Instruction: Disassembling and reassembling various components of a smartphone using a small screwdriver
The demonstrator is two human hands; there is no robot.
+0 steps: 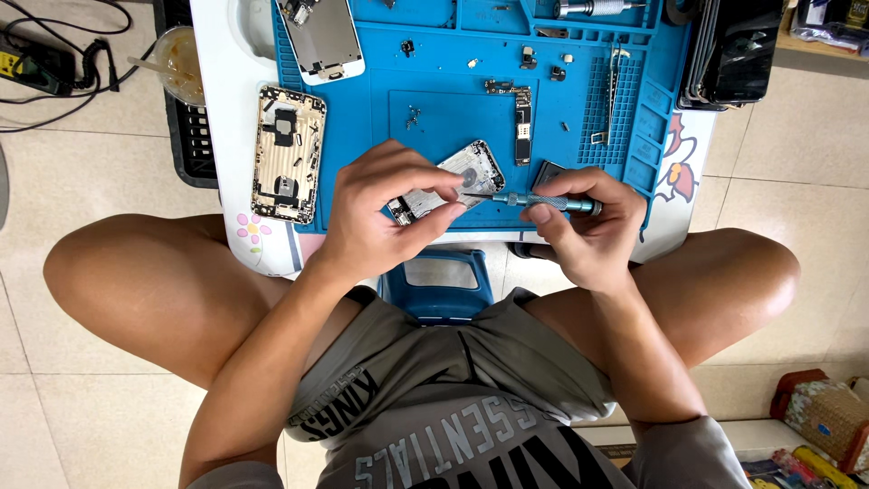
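My left hand (385,213) pinches a silver metal phone plate (457,177) by its near edge and holds it tilted over the blue work mat (362,136). In my right hand (587,226) is a slim blue-grey screwdriver (543,201), lying level, its tip touching the plate near the round hole. A narrow logic board (522,122) lies on the mat just beyond the plate. Small screws and parts (413,116) are scattered on the mat.
An opened gold phone housing (288,154) rests on the white table left of the mat. A white phone screen (324,38) lies at the top. Dark screens (738,50) are stacked at top right. A drink cup (181,63) stands at left. A blue stool (439,285) sits between my knees.
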